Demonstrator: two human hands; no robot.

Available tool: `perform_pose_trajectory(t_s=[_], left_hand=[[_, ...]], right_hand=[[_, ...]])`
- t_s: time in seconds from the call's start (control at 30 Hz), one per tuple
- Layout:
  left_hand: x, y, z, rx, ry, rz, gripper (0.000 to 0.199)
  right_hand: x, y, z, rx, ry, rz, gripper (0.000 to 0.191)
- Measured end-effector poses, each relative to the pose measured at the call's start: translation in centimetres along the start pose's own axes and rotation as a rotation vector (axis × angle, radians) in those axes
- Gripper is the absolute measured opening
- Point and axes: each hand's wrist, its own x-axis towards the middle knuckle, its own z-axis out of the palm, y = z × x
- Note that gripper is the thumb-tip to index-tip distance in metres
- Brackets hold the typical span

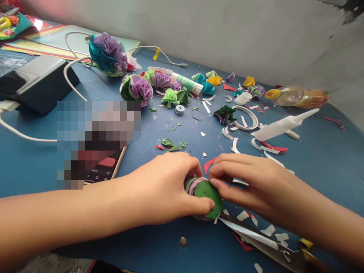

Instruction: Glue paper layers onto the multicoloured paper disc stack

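A small round piece with a flat green top [209, 195] and layered, many-coloured sides tilts toward me above the blue table. My left hand [170, 185] is closed around it, thumb pressed on the green face and fingers curled behind. At its right edge, the fingertips of my right hand [250, 182] are pinched together against the rim. Whether they hold a strip there is hidden. Open-bladed scissors [256, 237] with yellow handles lie below my right hand, their tips close to the round piece. White and red paper scraps [269, 230] surround them.
Behind my hands lie pleated paper flowers [136, 90], a glue stick [186, 83], a white ring [250, 117], a white nozzle bottle [284, 125] and a drink bottle [298, 96]. On the left are a phone [118, 163], partly blurred, a dark box [42, 83] and white cables [69, 77].
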Motion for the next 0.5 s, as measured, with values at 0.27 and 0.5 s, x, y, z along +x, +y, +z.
perform_pose_trajectory(t_s=[0.27,0.5], left_hand=[[0.1,0.1,0.0,-0.007,-0.015,-0.029,0.026],[0.1,0.3,0.0,0.009,0.003,-0.038,0.024]], right_hand=[[0.8,1.1,-0.5,0.213,0.005,0.084,0.018],[0.9,0.6,-1.0,0.313,-0.106,0.174,0.019]])
